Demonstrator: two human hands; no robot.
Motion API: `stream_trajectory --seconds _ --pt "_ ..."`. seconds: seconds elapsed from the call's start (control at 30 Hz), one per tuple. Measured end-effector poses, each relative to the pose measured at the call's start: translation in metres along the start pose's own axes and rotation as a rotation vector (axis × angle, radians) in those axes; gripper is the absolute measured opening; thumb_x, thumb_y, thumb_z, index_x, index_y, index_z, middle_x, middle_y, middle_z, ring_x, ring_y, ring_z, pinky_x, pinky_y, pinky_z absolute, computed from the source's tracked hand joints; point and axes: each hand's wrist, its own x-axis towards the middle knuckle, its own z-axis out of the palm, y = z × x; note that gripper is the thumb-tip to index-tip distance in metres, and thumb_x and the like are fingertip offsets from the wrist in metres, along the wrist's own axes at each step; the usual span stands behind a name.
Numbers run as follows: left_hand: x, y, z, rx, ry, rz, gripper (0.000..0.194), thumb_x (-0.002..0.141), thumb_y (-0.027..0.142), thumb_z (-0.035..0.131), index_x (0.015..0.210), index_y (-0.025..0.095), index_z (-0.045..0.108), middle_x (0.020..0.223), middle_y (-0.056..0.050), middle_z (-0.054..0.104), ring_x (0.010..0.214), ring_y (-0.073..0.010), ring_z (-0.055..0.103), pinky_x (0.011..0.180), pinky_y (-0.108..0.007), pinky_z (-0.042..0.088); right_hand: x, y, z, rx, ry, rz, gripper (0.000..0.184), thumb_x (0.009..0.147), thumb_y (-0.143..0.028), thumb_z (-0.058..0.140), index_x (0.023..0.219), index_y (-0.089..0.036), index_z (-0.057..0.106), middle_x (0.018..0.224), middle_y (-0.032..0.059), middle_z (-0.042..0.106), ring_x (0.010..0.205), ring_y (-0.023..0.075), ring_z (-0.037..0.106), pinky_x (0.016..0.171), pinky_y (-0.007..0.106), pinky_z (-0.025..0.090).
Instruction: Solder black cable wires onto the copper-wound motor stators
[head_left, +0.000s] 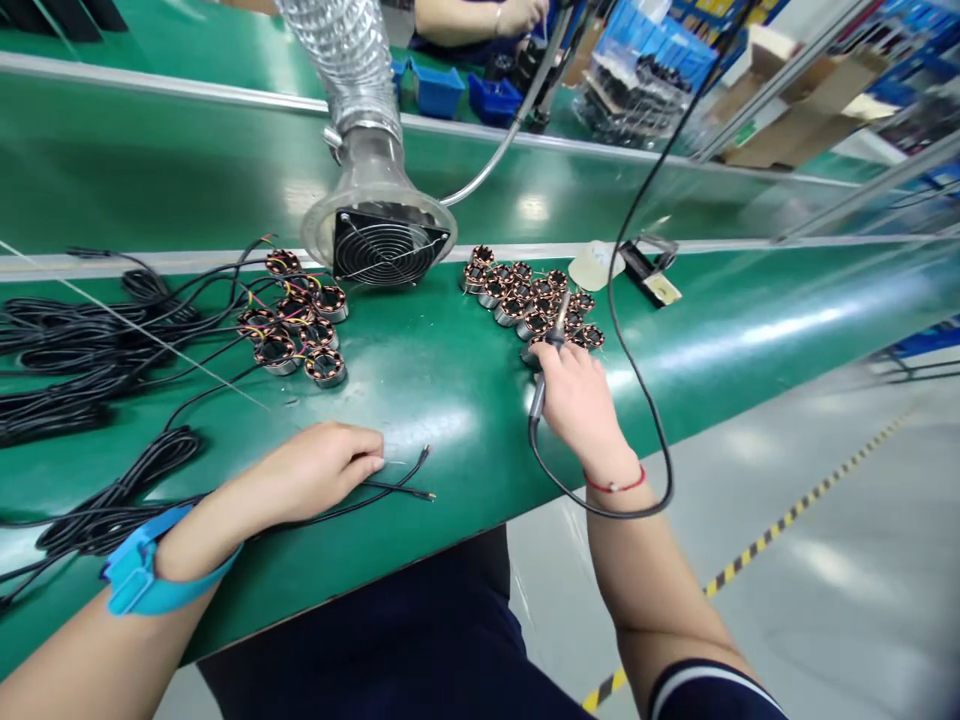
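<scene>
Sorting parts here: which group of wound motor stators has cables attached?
The group left of the fume extractor fan: its leads run into the coiled black cables. The other group, by the right hand, shows no cables.

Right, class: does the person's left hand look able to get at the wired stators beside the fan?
Probably yes: the left hand rests close to the wired stators, and only open green bench mat and a thin black lead lie between them.
</scene>
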Motion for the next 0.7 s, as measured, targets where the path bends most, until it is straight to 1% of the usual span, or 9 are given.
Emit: stream_trajectory --seconds 0.1,0.17,0.27,0.33,0.4,0.5,0.6,0.67,0.7 --pt "0.000 0.003 -0.001 -0.086 0.066 -0.012 0.031 0.092 0.034 0.039 0.068 0.021 0.051 0.065 0.002 0.055 0.063 -0.0149 0.049 0.061 -0.027 0.031 0.011 0.002 0.008 0.039 -0.017 -0.023 0.031 0.093 -0.013 0.038 0.117 -0.015 0.058 0.094 0.0128 0.066 0.096 0.0295 0.054 0.080 0.040 0.041" --pt "0.002 0.003 -0.001 -0.149 0.140 -0.068 0.030 0.092 0.036 0.039 0.071 0.021 0.054 0.065 0.002 0.059 0.064 -0.0156 0.053 0.062 -0.026 0.034 0.015 -0.008 0.007 0.155 -0.023 -0.072 0.030 0.093 -0.016 0.042 0.118 -0.016 0.057 0.091 0.0116 0.066 0.089 0.0280 0.054 0.076 0.040 0.043" --pt "0.005 0.000 -0.001 -0.177 0.298 -0.159 0.028 0.092 0.037 0.041 0.075 0.021 0.055 0.066 0.002 0.061 0.065 -0.0161 0.055 0.063 -0.027 0.036 0.018 -0.038 -0.001 0.401 -0.038 -0.255 0.034 0.090 -0.017 0.049 0.123 -0.017 0.055 0.099 0.0106 0.067 0.092 0.0265 0.054 0.080 0.040 0.046" --pt "0.007 -0.002 -0.001 -0.155 0.401 -0.185 0.025 0.091 0.035 0.043 0.076 0.020 0.056 0.071 0.001 0.061 0.066 -0.0158 0.053 0.063 -0.027 0.036 0.018 -0.062 -0.007 0.501 -0.068 -0.376 0.035 0.090 -0.016 0.050 0.126 -0.017 0.053 0.101 0.0104 0.067 0.095 0.0261 0.053 0.084 0.041 0.047" --pt "0.008 -0.004 -0.001 -0.151 0.439 -0.181 0.019 0.089 0.034 0.048 0.082 0.020 0.057 0.075 0.000 0.059 0.068 -0.0156 0.052 0.063 -0.027 0.036 0.019 -0.085 -0.013 0.554 -0.090 -0.467 0.034 0.092 -0.017 0.049 0.126 -0.017 0.053 0.102 0.0103 0.067 0.095 0.0254 0.054 0.085 0.040 0.047" --pt "0.010 -0.004 0.001 -0.156 0.429 -0.185 0.014 0.085 0.032 0.057 0.092 0.020 0.055 0.080 0.001 0.057 0.072 -0.0162 0.052 0.063 -0.027 0.036 0.020 -0.107 -0.020 0.666 -0.074 -0.560 0.032 0.094 -0.019 0.047 0.125 -0.020 0.051 0.108 0.0084 0.068 0.094 0.0223 0.058 0.086 0.038 0.047" --pt "0.011 -0.004 0.004 -0.148 0.445 -0.221 0.013 0.084 0.029 0.059 0.090 0.019 0.053 0.085 -0.001 0.056 0.076 -0.0174 0.053 0.065 -0.029 0.037 0.024 -0.112 -0.024 0.789 -0.006 -0.535 0.028 0.091 -0.014 0.047 0.118 -0.023 0.052 0.109 0.0055 0.067 0.095 0.0197 0.062 0.087 0.036 0.047" --pt "0.013 -0.005 0.005 -0.167 0.465 -0.218 0.010 0.085 0.028 0.058 0.086 0.019 0.054 0.087 -0.002 0.056 0.079 -0.0181 0.054 0.069 -0.030 0.039 0.027 -0.108 -0.025 0.842 0.015 -0.446 0.029 0.087 -0.011 0.047 0.114 -0.023 0.050 0.107 0.0053 0.067 0.097 0.0197 0.063 0.086 0.035 0.048" --pt "0.014 -0.006 0.005 -0.181 0.471 -0.208 0.010 0.085 0.028 0.057 0.085 0.019 0.055 0.088 -0.002 0.056 0.081 -0.0184 0.055 0.071 -0.030 0.040 0.028 -0.105 -0.024 0.851 0.000 -0.396 0.032 0.085 -0.009 0.048 0.115 -0.022 0.049 0.107 0.0059 0.066 0.097 0.0200 0.063 0.086 0.035 0.048"
